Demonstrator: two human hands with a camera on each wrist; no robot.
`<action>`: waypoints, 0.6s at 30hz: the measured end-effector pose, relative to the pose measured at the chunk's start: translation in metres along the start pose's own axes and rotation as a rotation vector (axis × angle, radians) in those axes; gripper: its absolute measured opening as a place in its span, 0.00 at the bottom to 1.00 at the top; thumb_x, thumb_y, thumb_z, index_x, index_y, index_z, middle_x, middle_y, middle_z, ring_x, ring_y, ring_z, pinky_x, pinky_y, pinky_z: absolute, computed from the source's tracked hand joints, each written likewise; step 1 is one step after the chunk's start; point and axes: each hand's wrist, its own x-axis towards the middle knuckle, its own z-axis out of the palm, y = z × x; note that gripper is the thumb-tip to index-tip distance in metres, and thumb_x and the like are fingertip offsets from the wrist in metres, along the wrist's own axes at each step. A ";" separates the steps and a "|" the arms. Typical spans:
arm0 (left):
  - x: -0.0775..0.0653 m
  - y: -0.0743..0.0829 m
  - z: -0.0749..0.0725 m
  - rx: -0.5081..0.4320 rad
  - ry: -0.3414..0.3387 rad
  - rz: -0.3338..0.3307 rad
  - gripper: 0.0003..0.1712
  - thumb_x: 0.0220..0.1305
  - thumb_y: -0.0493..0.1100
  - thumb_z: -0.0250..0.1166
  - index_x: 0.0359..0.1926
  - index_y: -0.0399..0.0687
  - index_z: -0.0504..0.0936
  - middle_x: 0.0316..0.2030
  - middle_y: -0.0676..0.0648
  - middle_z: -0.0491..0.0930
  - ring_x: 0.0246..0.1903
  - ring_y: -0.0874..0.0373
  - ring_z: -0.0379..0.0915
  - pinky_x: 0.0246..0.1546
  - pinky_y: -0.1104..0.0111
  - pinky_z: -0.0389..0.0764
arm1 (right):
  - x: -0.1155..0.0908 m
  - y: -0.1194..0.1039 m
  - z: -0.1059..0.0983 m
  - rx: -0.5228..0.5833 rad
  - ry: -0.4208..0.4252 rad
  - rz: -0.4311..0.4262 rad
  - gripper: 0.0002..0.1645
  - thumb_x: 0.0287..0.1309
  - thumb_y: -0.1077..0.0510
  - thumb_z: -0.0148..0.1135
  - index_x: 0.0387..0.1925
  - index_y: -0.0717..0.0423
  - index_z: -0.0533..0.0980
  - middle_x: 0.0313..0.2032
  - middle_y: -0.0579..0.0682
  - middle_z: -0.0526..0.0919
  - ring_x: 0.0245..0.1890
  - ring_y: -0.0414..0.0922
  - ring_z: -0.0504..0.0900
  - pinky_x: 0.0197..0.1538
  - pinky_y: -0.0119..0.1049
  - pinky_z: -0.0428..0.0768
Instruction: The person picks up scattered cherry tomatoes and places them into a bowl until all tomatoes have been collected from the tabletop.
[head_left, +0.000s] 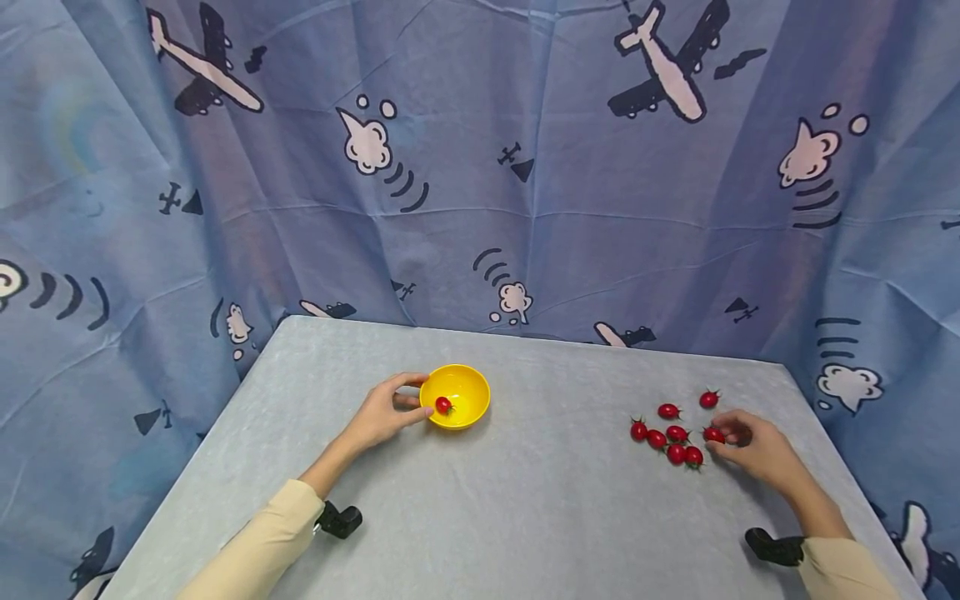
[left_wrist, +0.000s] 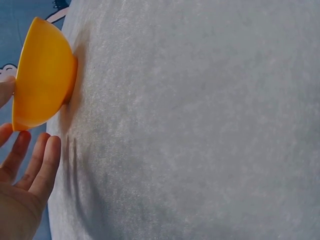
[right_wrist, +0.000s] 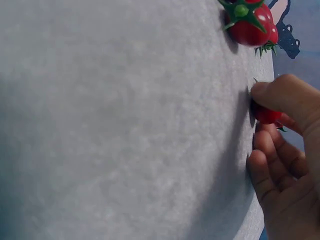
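Observation:
A yellow bowl (head_left: 476, 413) stands on the table left of centre, with one cherry tomato (head_left: 443, 405) inside. My left hand (head_left: 382, 414) holds the bowl by its left side, thumb and forefinger at the rim. The other fingers are spread beside the wall in the left wrist view. At the right, my right hand (head_left: 763, 450) pinches a cherry tomato (right_wrist: 267, 114) between thumb and forefinger, low over the table. Its remaining fingers curl loosely below. Several more red cherry tomatoes (head_left: 677, 454) with green stems lie in a loose group just left of this hand.
A pale grey cloth covers the table (head_left: 540, 508). Behind it hangs a blue curtain (head_left: 450, 250) printed with planes and clouds, close to the far edge. One tomato (head_left: 708, 399) lies slightly apart, behind the right hand's fingertips.

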 end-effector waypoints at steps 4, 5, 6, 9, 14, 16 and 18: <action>-0.002 0.005 -0.001 -0.014 -0.002 0.020 0.32 0.61 0.36 0.75 0.65 0.36 0.75 0.58 0.37 0.77 0.46 0.46 0.83 0.44 0.60 0.84 | 0.001 0.002 -0.002 0.001 -0.013 -0.008 0.24 0.57 0.62 0.75 0.51 0.71 0.77 0.38 0.55 0.82 0.38 0.51 0.78 0.34 0.26 0.77; -0.002 0.005 -0.001 -0.013 -0.002 0.019 0.32 0.61 0.35 0.75 0.65 0.36 0.75 0.58 0.36 0.77 0.46 0.46 0.83 0.44 0.61 0.84 | 0.002 0.002 -0.002 0.000 -0.007 -0.010 0.24 0.57 0.62 0.75 0.51 0.71 0.78 0.38 0.55 0.82 0.38 0.51 0.78 0.34 0.26 0.77; -0.002 0.005 -0.001 -0.014 -0.003 0.023 0.32 0.61 0.35 0.75 0.65 0.35 0.75 0.58 0.36 0.76 0.46 0.45 0.83 0.45 0.60 0.84 | 0.002 0.002 -0.002 0.001 -0.002 -0.011 0.24 0.57 0.62 0.75 0.51 0.70 0.78 0.38 0.55 0.82 0.38 0.50 0.78 0.33 0.27 0.77; -0.002 0.006 0.000 -0.014 -0.001 0.012 0.32 0.61 0.36 0.75 0.65 0.36 0.75 0.58 0.37 0.76 0.46 0.46 0.82 0.45 0.58 0.83 | 0.000 0.002 -0.002 0.010 0.034 -0.023 0.24 0.57 0.61 0.75 0.51 0.70 0.78 0.40 0.58 0.82 0.37 0.46 0.78 0.33 0.26 0.77; 0.000 0.001 0.001 -0.009 0.002 0.000 0.33 0.60 0.36 0.76 0.66 0.38 0.76 0.58 0.39 0.77 0.46 0.48 0.83 0.45 0.60 0.84 | -0.007 0.001 -0.004 0.047 0.097 -0.040 0.23 0.58 0.61 0.75 0.51 0.69 0.78 0.43 0.61 0.82 0.34 0.35 0.76 0.34 0.23 0.76; 0.000 0.001 0.001 -0.010 0.002 0.000 0.33 0.60 0.36 0.76 0.66 0.38 0.75 0.58 0.39 0.77 0.46 0.48 0.83 0.45 0.60 0.84 | -0.009 0.000 -0.005 0.063 0.119 -0.032 0.23 0.59 0.61 0.75 0.52 0.68 0.79 0.44 0.61 0.82 0.34 0.32 0.75 0.34 0.23 0.76; 0.001 0.001 0.001 -0.012 0.002 0.002 0.33 0.60 0.36 0.76 0.66 0.38 0.75 0.58 0.39 0.77 0.46 0.48 0.83 0.45 0.60 0.84 | -0.010 -0.001 -0.006 0.089 0.133 -0.024 0.22 0.61 0.59 0.73 0.52 0.68 0.78 0.45 0.62 0.82 0.34 0.29 0.75 0.33 0.23 0.76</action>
